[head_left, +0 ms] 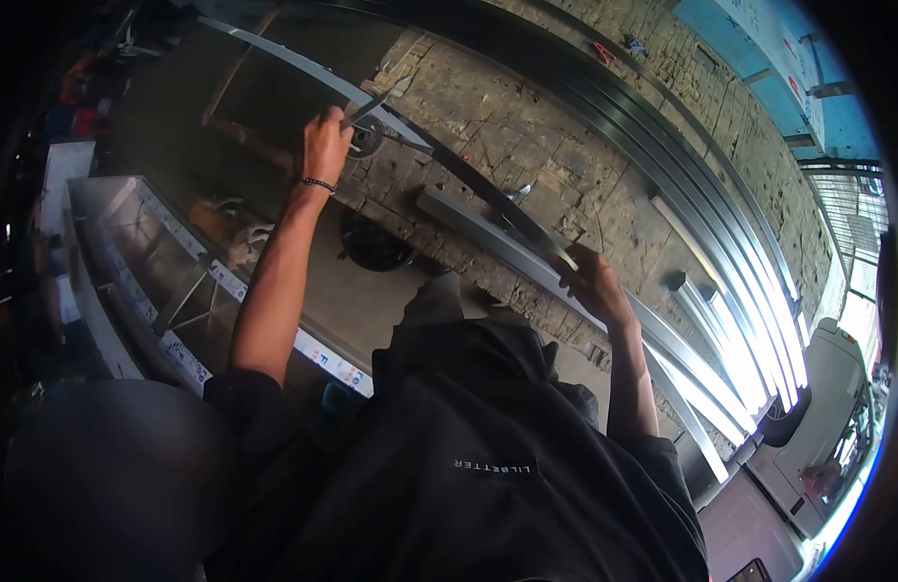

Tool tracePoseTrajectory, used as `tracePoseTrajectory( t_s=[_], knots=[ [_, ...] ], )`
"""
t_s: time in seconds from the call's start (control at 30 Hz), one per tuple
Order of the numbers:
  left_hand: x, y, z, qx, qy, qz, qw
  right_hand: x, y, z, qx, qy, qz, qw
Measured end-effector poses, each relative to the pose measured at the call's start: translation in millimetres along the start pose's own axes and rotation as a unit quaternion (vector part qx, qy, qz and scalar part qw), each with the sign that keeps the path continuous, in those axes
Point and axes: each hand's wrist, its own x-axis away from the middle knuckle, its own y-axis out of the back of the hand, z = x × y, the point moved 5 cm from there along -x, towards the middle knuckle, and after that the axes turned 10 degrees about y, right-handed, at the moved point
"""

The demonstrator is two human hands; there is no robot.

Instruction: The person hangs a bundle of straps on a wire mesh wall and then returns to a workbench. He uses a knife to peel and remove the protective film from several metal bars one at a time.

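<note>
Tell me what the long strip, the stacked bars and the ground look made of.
Long strip: likely thin sheet metal, grey, glossy; it bows between left hand and right hand. Stacked bars: metal, perhaps aluminium, with bright glare streaks. Ground: matte stone or brick paving, joints visible.

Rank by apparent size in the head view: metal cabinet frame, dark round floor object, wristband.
1. metal cabinet frame
2. dark round floor object
3. wristband, smallest though nearest the camera.
</note>
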Motion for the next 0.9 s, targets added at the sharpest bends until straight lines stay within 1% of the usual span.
tracePoseTrajectory(
  t_s=[0.07, 0.23, 0.3, 0.43, 0.57, 0.7, 0.77, 0.9],
  knots=[
    [-16.0, 7.2, 26.1, -0.018, 0.012, -0.021, 1.000, -1.7, 3.4, 17.1, 0.061, -0.039, 0.014, 0.997],
    [-50.7, 26.5, 89.6, -0.055, 0.032, -0.026, 0.998, -5.7, 5.8, 14.7, 0.065, -0.054, 0.006, 0.996],
    [-66.1, 39.3, 110.3, -0.071, 0.026, -0.049, 0.996, -6.8, 6.2, 19.1, 0.072, -0.066, 0.013, 0.995],
    [-103.8, 66.2, 155.7, -0.107, 0.055, -0.069, 0.990, -9.8, 9.4, 25.1, 0.088, -0.099, -0.001, 0.991],
    [-143.5, 98.2, 196.1, -0.153, 0.043, -0.093, 0.983, -12.7, 14.2, 16.2, 0.086, -0.125, 0.004, 0.988],
    [-175.4, 146.7, 223.6, -0.196, 0.052, -0.101, 0.974, -16.7, 17.9, 8.7, 0.087, -0.147, 0.004, 0.985],
    [-188.5, 172.7, 240.7, -0.283, 0.109, -0.087, 0.949, -18.1, 19.3, 5.6, 0.064, -0.140, -0.001, 0.988],
    [-208.5, 222.0, 260.6, -0.308, 0.102, -0.108, 0.940, -22.1, 17.7, 12.1, 0.069, -0.133, -0.020, 0.988]
  ],
)
